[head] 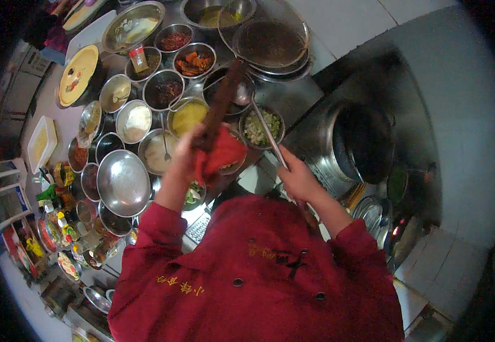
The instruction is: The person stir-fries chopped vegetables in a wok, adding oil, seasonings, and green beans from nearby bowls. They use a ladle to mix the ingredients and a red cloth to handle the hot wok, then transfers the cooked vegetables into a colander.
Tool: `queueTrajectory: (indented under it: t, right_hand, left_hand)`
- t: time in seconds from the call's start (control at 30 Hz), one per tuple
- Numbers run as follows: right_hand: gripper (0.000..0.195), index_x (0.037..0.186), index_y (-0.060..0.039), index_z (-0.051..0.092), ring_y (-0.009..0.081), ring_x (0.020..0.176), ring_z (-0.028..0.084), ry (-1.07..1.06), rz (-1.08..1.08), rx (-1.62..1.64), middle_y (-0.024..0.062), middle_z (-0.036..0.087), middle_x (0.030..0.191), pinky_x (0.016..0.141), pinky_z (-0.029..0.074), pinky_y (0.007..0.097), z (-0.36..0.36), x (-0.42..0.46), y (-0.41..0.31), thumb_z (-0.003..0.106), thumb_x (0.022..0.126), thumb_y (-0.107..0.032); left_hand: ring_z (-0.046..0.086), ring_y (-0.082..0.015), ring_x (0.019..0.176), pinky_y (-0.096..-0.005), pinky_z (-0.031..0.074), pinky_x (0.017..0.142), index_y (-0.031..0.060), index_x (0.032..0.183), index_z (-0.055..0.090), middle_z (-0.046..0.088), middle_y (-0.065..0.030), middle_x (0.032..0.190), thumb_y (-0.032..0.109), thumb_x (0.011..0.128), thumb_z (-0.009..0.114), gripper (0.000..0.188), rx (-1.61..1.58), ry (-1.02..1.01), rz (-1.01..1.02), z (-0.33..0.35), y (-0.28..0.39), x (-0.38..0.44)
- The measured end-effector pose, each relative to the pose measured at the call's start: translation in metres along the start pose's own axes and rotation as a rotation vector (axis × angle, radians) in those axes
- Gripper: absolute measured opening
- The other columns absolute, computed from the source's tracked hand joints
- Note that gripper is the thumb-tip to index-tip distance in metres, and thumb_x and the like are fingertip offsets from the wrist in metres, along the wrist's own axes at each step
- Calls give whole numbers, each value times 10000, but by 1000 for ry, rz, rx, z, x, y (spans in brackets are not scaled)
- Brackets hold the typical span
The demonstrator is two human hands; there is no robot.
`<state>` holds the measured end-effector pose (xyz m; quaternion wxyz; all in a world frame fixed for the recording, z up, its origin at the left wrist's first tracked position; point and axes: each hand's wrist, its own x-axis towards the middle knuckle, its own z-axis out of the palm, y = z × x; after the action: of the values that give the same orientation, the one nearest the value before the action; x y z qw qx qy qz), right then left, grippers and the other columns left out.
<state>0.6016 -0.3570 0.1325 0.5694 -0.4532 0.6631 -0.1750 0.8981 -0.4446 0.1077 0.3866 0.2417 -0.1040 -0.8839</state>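
Observation:
My left hand (184, 151) is blurred and wraps the lower end of a long dark brown bar (223, 100), perhaps wooden. A bunched red cloth (226, 149) is at the same hand, over a metal bowl; whether the fingers hold it too is hard to see. In my right hand (296, 175) is the metal handle of a ladle (265, 126). Its round head lies over a dark-looking metal bowl (213, 92). Chopped pale green vegetable fills the bowl (261, 128) beneath the ladle's handle.
Metal bowls of seasonings crowd the counter, including white powder (138, 122), yellow paste (189, 116) and dried red chillies (194, 64). An inverted-looking shiny bowl (123, 184) sits left. Right stands a dark wok (367, 143) on the stove. A strainer (271, 42) rests at the back.

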Motion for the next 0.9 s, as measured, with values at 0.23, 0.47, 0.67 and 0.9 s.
queueTrajectory:
  t: [0.23, 0.47, 0.67, 0.9]
  right_hand:
    - [717, 1610, -151, 274, 162, 497, 517, 39, 72, -178, 52, 588, 743, 457, 449, 340, 14, 37, -9, 514, 934, -135]
    - [707, 1591, -111, 299, 169, 542, 542, -81, 157, 154, 74, 601, 773, 492, 474, 342, 5, 34, -28, 527, 922, -101]
    - [677, 1587, -154, 323, 143, 436, 479, -70, 159, 238, 14, 504, 625, 389, 397, 326, -1, 7, -42, 521, 942, -99]
    - [744, 1610, -199, 265, 79, 434, 386, -147, 185, 431, 15, 478, 714, 355, 345, 265, -9, -9, -44, 491, 925, -20]
  left_hand:
    - [683, -281, 1046, -431, 560, 938, 42, 1295, 580, 683, -139, 1197, 436, 1022, 514, 484, 52, 187, 265, -41, 91, -10]
    - [666, -280, 1062, -434, 542, 953, 64, 1220, 610, 683, -121, 1187, 410, 1024, 530, 406, -64, 107, 338, -49, 97, -3]
    - [646, -281, 1098, -432, 519, 988, 49, 1240, 600, 663, -133, 1222, 401, 1032, 510, 419, -48, 93, 354, -49, 90, -5]
    - [691, -258, 892, -392, 598, 744, 61, 1187, 614, 697, -119, 1102, 453, 1026, 470, 448, 8, 344, 409, -22, 82, -3]
